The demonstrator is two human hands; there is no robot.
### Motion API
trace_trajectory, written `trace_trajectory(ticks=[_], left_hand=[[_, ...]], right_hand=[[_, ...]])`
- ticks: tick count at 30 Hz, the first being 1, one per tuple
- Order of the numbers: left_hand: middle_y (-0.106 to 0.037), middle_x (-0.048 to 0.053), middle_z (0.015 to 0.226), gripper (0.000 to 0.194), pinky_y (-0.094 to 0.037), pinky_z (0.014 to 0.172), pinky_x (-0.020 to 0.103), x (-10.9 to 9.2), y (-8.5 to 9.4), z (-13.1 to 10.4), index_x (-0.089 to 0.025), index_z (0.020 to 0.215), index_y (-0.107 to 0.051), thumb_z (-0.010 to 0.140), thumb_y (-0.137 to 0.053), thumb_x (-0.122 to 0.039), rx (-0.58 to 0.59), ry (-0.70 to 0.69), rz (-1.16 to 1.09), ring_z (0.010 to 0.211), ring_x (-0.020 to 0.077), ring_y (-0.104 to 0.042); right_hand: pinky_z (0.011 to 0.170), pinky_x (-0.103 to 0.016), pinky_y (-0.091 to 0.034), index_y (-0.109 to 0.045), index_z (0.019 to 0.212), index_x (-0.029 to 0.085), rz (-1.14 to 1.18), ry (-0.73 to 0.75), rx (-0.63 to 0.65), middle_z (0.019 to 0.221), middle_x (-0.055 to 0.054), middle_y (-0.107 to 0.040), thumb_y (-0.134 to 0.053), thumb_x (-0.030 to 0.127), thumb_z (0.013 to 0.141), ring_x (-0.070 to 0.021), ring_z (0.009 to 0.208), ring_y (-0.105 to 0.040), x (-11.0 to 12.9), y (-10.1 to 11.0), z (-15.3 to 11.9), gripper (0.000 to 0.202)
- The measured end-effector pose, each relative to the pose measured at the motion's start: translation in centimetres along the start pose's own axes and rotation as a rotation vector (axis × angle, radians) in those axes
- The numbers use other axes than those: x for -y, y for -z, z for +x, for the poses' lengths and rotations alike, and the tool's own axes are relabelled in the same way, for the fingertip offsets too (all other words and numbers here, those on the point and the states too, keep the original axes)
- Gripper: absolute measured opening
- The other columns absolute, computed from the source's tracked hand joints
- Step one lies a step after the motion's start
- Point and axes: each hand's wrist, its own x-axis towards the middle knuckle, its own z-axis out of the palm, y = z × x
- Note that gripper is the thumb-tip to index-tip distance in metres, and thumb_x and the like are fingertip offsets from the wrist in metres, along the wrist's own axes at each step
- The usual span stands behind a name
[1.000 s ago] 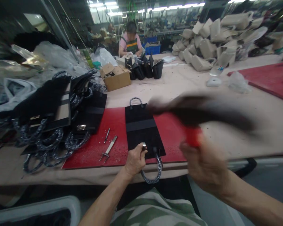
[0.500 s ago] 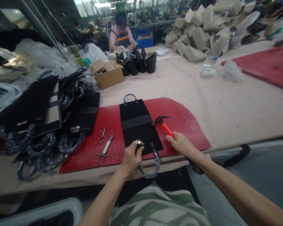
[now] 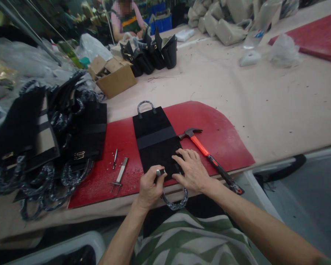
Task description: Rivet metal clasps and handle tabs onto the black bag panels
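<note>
We have the black panel (image 3: 154, 151) lying flat, its near end directly beneath and between our two hands. Our left hand (image 3: 151, 187), at the panel's near left corner, has thumb and fingers closed around a short metal tool (image 3: 160, 172); its top pokes out of the fist, and the lower end is hidden. Our right hand (image 3: 192, 170) is at the panel's near right edge, palm down, fingers loosely spread and curled; we see nothing in it, and cannot tell whether the fingertips touch the panel. Our forearms slant in from the panel's near side. The hammer (image 3: 202, 149) lies right of the panel, head just beside its edge; the forked tool (image 3: 120, 175) lies left of it.
</note>
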Motion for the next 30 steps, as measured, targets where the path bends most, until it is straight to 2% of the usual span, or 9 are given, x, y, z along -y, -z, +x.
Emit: trace_trajectory(ticks=[2, 7, 8, 11, 12, 17, 21, 30], left_hand=[[-0.073, 0.006, 0.096, 0.013, -0.059, 0.083, 0.029, 0.09, -0.08, -0.18, -0.018, 0.102, -0.064, 0.091, -0.059, -0.015, 0.0, -0.019, 0.007, 0.09, 0.017, -0.071], [-0.074, 0.004, 0.094, 0.012, -0.059, 0.082, 0.028, -0.25, -0.02, -0.35, -0.018, 0.101, -0.065, 0.092, -0.058, -0.017, -0.085, 0.238, 0.019, 0.087, 0.0163, -0.072], [-0.074, 0.004, 0.094, 0.011, -0.059, 0.083, 0.028, -0.33, 0.05, -0.33, -0.018, 0.101, -0.066, 0.092, -0.059, -0.017, -0.076, 0.221, 0.021, 0.087, 0.0162, -0.072], [-0.075, 0.005, 0.095, 0.011, -0.059, 0.086, 0.03, -0.49, 0.21, -0.26, -0.018, 0.098, -0.066, 0.09, -0.06, -0.015, -0.017, 0.052, 0.009, 0.092, 0.0175, -0.073], [-0.075, 0.005, 0.096, 0.011, -0.06, 0.086, 0.03, -0.52, 0.21, -0.24, -0.018, 0.099, -0.066, 0.09, -0.06, -0.015, -0.014, 0.041, 0.001, 0.092, 0.0179, -0.073], [-0.076, 0.005, 0.096, 0.013, -0.061, 0.083, 0.03, -0.24, -0.27, -0.24, -0.017, 0.104, -0.065, 0.093, -0.059, -0.022, -0.107, 0.338, -0.049, 0.086, 0.0179, -0.075], [-0.076, 0.005, 0.097, 0.013, -0.059, 0.086, 0.03, 0.1, -0.58, -0.22, -0.018, 0.103, -0.066, 0.091, -0.062, -0.022, -0.076, 0.322, -0.067, 0.09, 0.0176, -0.074], [-0.076, 0.004, 0.095, 0.012, -0.059, 0.085, 0.03, -0.48, -0.55, 0.43, -0.018, 0.1, -0.068, 0.091, -0.061, -0.02, -0.035, 0.265, -0.047, 0.09, 0.0172, -0.073]], right_hand=[[0.108, -0.051, -0.03, -0.058, 0.133, 0.017, 0.003, -0.006, 0.003, 0.142, -0.016, -0.048, -0.073, 0.044, 0.079, -0.0356, 0.125, -0.04, -0.03, 0.05, -0.03, 0.063], [0.108, -0.05, -0.031, -0.058, 0.133, 0.017, 0.006, -0.017, 0.014, 0.141, -0.015, -0.049, -0.075, 0.046, 0.078, -0.0358, 0.124, -0.041, -0.06, 0.56, 0.14, 0.064], [0.108, -0.05, -0.031, -0.058, 0.132, 0.017, 0.005, -0.017, 0.014, 0.142, -0.015, -0.049, -0.074, 0.045, 0.078, -0.0359, 0.125, -0.04, -0.03, 0.58, 0.16, 0.063], [0.108, -0.051, -0.03, -0.058, 0.132, 0.017, 0.006, -0.017, 0.02, 0.141, -0.015, -0.049, -0.074, 0.045, 0.079, -0.0363, 0.125, -0.04, 0.05, 0.52, 0.15, 0.062], [0.108, -0.051, -0.03, -0.058, 0.132, 0.017, 0.008, -0.018, 0.023, 0.141, -0.015, -0.049, -0.074, 0.046, 0.079, -0.0363, 0.125, -0.04, 0.06, 0.51, 0.14, 0.062], [0.11, -0.051, -0.029, -0.058, 0.133, 0.017, 0.024, -0.024, 0.028, 0.143, -0.015, -0.048, -0.074, 0.045, 0.079, -0.0361, 0.127, -0.039, 0.02, 0.6, 0.13, 0.063], [0.109, -0.051, -0.03, -0.057, 0.133, 0.017, 0.024, -0.027, 0.036, 0.142, -0.015, -0.048, -0.074, 0.045, 0.079, -0.0361, 0.125, -0.04, 0.04, 0.66, 0.19, 0.063], [0.108, -0.051, -0.031, -0.058, 0.133, 0.018, 0.035, -0.032, 0.022, 0.141, -0.014, -0.049, -0.075, 0.044, 0.078, -0.0362, 0.125, -0.04, -0.04, 0.58, 0.14, 0.063]])
